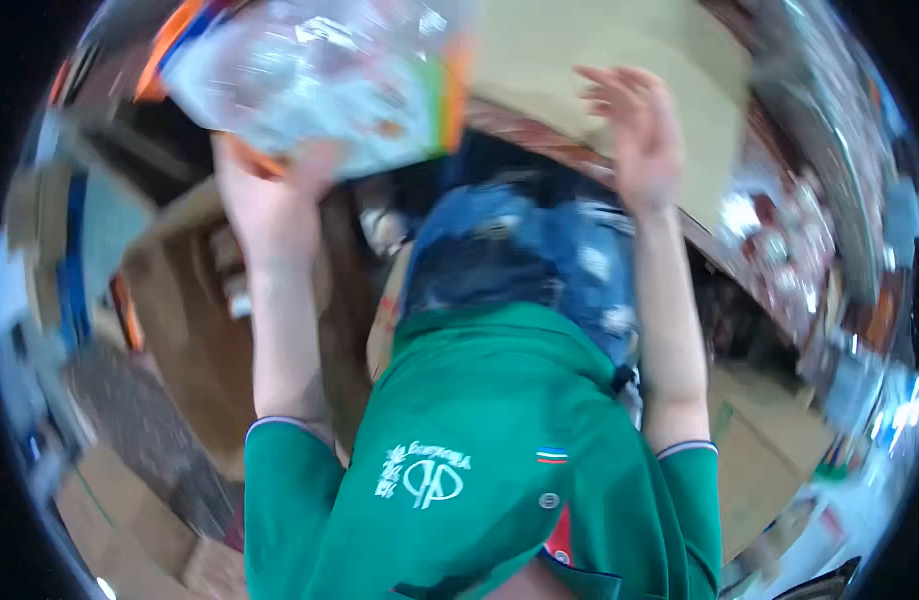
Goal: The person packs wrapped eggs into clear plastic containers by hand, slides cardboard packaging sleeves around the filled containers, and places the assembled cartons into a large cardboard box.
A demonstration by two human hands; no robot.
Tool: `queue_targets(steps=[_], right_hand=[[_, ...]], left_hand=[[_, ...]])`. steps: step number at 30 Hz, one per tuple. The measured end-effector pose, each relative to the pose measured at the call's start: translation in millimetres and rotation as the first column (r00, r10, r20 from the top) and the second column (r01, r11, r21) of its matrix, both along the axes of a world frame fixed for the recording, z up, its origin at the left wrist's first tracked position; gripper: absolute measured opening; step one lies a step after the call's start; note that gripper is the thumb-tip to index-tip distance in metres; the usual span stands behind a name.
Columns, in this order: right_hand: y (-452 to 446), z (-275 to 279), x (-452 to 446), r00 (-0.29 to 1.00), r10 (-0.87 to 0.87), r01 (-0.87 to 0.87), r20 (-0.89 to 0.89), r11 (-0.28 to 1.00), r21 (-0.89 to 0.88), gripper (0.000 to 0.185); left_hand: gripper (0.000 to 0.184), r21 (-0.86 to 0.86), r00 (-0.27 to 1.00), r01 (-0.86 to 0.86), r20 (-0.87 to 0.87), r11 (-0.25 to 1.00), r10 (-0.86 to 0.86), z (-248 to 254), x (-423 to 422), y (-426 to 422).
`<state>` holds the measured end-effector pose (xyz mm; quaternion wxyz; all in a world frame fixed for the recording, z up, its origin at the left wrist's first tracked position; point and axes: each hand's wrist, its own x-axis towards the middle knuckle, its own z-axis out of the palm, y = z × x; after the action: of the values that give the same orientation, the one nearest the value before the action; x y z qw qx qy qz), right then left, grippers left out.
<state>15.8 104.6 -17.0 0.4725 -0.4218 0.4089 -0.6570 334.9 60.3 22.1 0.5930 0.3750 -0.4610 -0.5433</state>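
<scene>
Green shirt (480, 390): lower centre of the frame, worn, white emblem on the chest.

Tan flat panel (710, 60): upper right; pale, apparently cardboard.

Brown open box (170, 330): left of the frame, its inside in shadow.

Glossy plastic package (310, 85): upper left, raised and tilted, blurred; orange and green bands along its right edge. Contents cannot be read.

Blue jeans (485, 235): centre, above the shirt hem.

Clear-wrapped items (780, 245): right of the frame, shiny, not identifiable.

Left hand (280, 190): upper left, closed on the package's lower edge; some fingertips hidden by it. A one-handed hold at an edge probably lets the far side sag; a firm grip that does not crush the film would serve best.

Right hand (635, 130): upper right, fingers loosely spread, holding nothing, in front of the panel; contact with it cannot be told. It is well placed, in my judgement, to steady the package's free side.
</scene>
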Motion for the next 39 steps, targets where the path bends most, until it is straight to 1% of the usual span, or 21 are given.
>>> queue_targets(steps=[1, 2, 3, 5, 7, 8, 9, 10, 11, 12, 13, 15, 16, 17, 22, 25, 28, 31, 34, 37, 39], right_hand=[[-5, 1, 11, 0.997, 0.005, -0.001, -0.081, 0.999, 0.045, 0.038], [-10, -3, 21, 0.999, 0.027, -0.022, -0.028, 0.985, 0.171, 0.033], [-14, -13, 23, 0.996, 0.081, -0.074, -0.021, 0.967, 0.243, 0.029], [-16, -13, 38, 0.973, 0.078, -0.015, -0.216, 0.961, 0.277, 0.025], [-16, -14, 39, 0.933, 0.112, -0.004, -0.341, 0.953, 0.303, 0.023], [-18, -15, 37, 0.906, 0.128, -0.010, -0.404, 0.960, 0.281, 0.022], [-20, -14, 38, 0.871, 0.135, -0.008, -0.473, 0.966, 0.260, 0.021], [-20, -12, 41, 0.863, 0.126, 0.020, -0.490, 0.959, 0.281, 0.020], [-21, -12, 41, 0.855, 0.139, 0.011, -0.500, 0.958, 0.285, 0.020], [-24, -14, 37, 0.842, 0.160, 0.003, -0.515, 0.953, 0.302, 0.019], [-25, -15, 35, 0.829, 0.172, 0.002, -0.531, 0.950, 0.312, 0.019], [-26, -13, 33, 0.830, 0.185, 0.001, -0.527, 0.943, 0.334, 0.018], [-27, -11, 32, 0.838, 0.200, -0.010, -0.508, 0.936, 0.351, 0.018], [-27, -9, 32, 0.845, 0.213, -0.021, -0.491, 0.930, 0.368, 0.018], [-30, -8, 31, 0.790, 0.222, 0.015, -0.571, 0.925, 0.380, 0.018], [-29, -7, 39, 0.775, 0.188, 0.070, -0.604, 0.924, 0.376, 0.017], [-28, -4, 47, 0.754, 0.179, 0.099, -0.632, 0.920, 0.378, 0.016], [-30, -3, 47, 0.718, 0.201, 0.112, -0.666, 0.912, 0.395, 0.015], [-33, -5, 46, 0.683, 0.199, 0.113, -0.703, 0.922, 0.370, 0.014], [-33, -9, 47, 0.651, 0.173, 0.147, -0.739, 0.927, 0.346, 0.014], [-34, -12, 48, 0.650, 0.172, 0.119, -0.740, 0.939, 0.322, 0.015]], left_hand=[[0.077, -0.132, 0.990, -0.128, -0.075, 0.983, 0.119, 14, 45, -4], [0.070, -0.236, 0.945, -0.315, 0.010, 0.919, 0.326, 32, 86, 0], [0.066, -0.329, 0.760, -0.481, 0.305, 0.813, 0.573, 42, 130, 9], [0.070, -0.431, 0.412, -0.613, 0.541, 0.662, 0.733, 55, 200, 42], [0.069, -0.389, 0.194, -0.609, 0.772, 0.691, 0.606, 35, 281, 80], [0.067, -0.259, 0.056, -0.647, 0.922, 0.717, 0.384, 28, 301, 98], [0.067, -0.283, -0.093, -0.632, 0.952, 0.722, 0.291, 1, 327, 116], [0.070, 0.010, 0.024, -0.641, 1.000, 0.768, 0.007, -21, 355, 129], [0.069, 0.169, 0.090, -0.636, 0.985, 0.753, -0.145, -45, 361, 139], [0.067, 0.225, -0.011, -0.629, 0.955, 0.744, -0.297, -82, 376, 156], [0.066, 0.436, 0.106, -0.526, 0.885, 0.730, -0.453, -98, 375, 161], [0.069, 0.700, 0.408, -0.481, 0.712, 0.528, -0.572, -168, 402, 194], [0.070, 0.804, 0.521, -0.418, 0.593, 0.422, -0.614, -172, 395, 194], [0.070, 0.811, 0.502, -0.424, 0.581, 0.404, -0.641, -172, 391, 193], [0.065, 0.895, 0.729, -0.366, 0.446, 0.255, -0.519, -200, 444, 198], [0.056, 0.871, 0.780, -0.365, 0.478, 0.328, -0.403, -219, 458, 207], [0.058, 0.931, 0.839, -0.235, 0.340, 0.280, -0.426, -222, 471, 211], [0.060, 0.851, 0.770, -0.363, 0.504, 0.381, -0.392, -212, 473, 212], [0.060, 0.819, 0.811, -0.402, 0.526, 0.408, -0.256, -209, 458, 211], [0.055, 0.763, 0.890, -0.457, 0.392, 0.458, 0.235, -244, 434, 221], [0.053, 0.611, 0.747, -0.665, 0.536, 0.429, 0.393, -303, 436, 239]])
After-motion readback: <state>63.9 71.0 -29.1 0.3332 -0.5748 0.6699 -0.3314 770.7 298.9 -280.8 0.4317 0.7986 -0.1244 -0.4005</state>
